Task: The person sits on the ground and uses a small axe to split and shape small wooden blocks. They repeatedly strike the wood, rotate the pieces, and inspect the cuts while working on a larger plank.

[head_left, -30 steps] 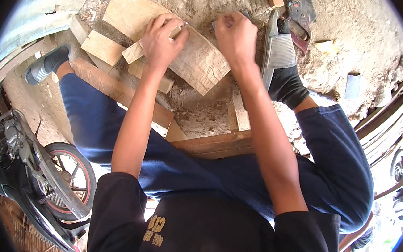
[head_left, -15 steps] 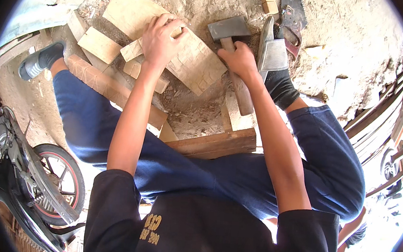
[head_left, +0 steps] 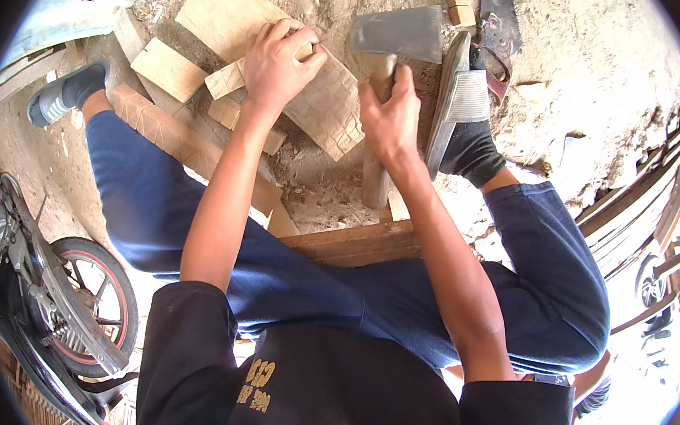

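My left hand (head_left: 282, 68) is closed on a small wooden block (head_left: 224, 82) lying across a wide pale board (head_left: 328, 108) with a rough-cut end; its fingertips are partly hidden. To its right, my right hand (head_left: 391, 121) grips the wooden handle of a hatchet-like tool (head_left: 396, 29) with a broad, grey, flat metal head. The head is just right of the board's upper part, the handle pointing back toward me. A loose short plank (head_left: 164, 67) and other offcuts lie left of and under the board, on the dirt.
A hand saw (head_left: 495, 21) and short wood blocks (head_left: 458, 0) lie beyond my sandalled right foot (head_left: 469, 95). A long timber (head_left: 353, 244) crosses before my legs. A motorbike (head_left: 47, 285) stands at the left, stacked slats (head_left: 637, 196) at the right. Another person (head_left: 591, 376) is partly visible at lower right.
My right hand has taken hold of the hatchet-like tool and since shifted left with it, the handle turning upright in the picture. My left hand stays on the block.
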`<state>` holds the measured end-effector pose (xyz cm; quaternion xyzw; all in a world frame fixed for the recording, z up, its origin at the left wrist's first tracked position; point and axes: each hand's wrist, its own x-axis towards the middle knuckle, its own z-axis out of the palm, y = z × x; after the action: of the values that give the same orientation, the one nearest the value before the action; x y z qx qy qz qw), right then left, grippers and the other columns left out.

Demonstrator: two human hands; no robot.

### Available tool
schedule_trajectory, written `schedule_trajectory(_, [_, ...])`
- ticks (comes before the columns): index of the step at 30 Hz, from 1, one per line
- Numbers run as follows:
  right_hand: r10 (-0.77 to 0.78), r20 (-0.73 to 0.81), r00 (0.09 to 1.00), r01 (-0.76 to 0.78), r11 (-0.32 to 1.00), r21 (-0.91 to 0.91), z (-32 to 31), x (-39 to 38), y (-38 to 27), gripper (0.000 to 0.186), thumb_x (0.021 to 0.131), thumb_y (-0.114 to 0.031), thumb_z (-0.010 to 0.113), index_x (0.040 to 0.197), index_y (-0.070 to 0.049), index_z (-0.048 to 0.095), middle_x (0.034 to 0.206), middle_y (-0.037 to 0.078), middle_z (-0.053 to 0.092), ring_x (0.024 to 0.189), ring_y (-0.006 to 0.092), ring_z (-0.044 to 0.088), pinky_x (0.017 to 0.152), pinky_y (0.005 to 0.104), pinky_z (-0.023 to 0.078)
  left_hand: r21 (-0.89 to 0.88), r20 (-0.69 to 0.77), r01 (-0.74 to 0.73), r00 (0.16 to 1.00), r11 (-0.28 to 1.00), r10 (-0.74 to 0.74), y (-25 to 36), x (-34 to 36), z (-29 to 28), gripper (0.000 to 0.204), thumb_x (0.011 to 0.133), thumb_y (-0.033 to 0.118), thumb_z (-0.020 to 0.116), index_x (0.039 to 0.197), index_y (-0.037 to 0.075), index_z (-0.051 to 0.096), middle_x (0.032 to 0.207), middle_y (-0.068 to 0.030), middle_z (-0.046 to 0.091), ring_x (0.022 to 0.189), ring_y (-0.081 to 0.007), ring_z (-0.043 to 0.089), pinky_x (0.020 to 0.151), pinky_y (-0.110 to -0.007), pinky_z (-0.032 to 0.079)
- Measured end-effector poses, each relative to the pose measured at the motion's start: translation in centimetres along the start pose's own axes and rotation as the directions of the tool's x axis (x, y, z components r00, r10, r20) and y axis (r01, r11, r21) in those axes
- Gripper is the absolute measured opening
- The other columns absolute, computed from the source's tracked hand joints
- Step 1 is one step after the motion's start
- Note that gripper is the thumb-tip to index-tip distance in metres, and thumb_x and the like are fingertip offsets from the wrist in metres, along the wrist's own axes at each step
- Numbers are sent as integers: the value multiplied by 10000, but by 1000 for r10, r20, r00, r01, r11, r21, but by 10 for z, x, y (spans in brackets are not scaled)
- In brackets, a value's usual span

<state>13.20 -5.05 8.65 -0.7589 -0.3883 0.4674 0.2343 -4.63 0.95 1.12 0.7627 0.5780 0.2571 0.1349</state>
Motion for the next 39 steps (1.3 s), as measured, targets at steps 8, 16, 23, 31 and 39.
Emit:
schedule_trajectory(8, [-121, -37, 992, 120, 992, -26, 18, -12, 4, 331, 887, -135, 689, 1110, 62, 544, 912, 281, 706, 838, 385, 728, 768, 439, 555, 24, -12, -29, 999, 999, 30, -2, 1, 1, 97, 746, 198, 769, 836, 169, 745, 989, 22, 700, 923, -226, 651, 797, -383, 507])
schedule_trajectory(16, [-115, -42, 992, 114, 993, -26, 16, -11, 4, 363, 889, -153, 683, 1143, 53, 526, 891, 295, 697, 835, 405, 723, 769, 448, 548, -5, -23, -2, 1000, 1000, 2, 2, 1, 1, 101, 750, 211, 774, 840, 172, 747, 972, 12, 690, 925, -243, 652, 810, -385, 516])
schedule_trajectory(23, [-105, -32, 994, 104, 994, -12, 16, -8, -1, 367, 881, -172, 683, 1121, 76, 558, 894, 279, 704, 816, 357, 722, 744, 413, 548, 6, 2, -5, 1000, 1000, 5, -3, -1, -3, 163, 756, 252, 798, 894, 176, 754, 1002, -13, 682, 954, -242, 649, 831, -379, 522])
schedule_trajectory(31, [-9, 28, 1000, 9, 1000, -5, 3, -6, -3, 338, 906, -129, 633, 1133, 91, 511, 962, 343, 674, 942, 464, 693, 823, 481, 531, -68, 227, -107, 966, 992, 120, -20, 11, -22, 370, 796, 354, 836, 1078, 133, 743, 1073, -52, 666, 962, -276, 667, 870, -394, 544])
schedule_trajectory(39, [-41, 95, 995, 46, 997, -61, 1, 11, -8, 505, 890, -148, 644, 1300, 108, 499, 1124, 379, 651, 1088, 494, 651, 921, 481, 520, 200, 63, -42, 998, 979, 30, -21, 12, -6, 591, 812, 556, 785, 1155, 93, 655, 1040, -124, 664, 927, -298, 679, 783, -406, 572])
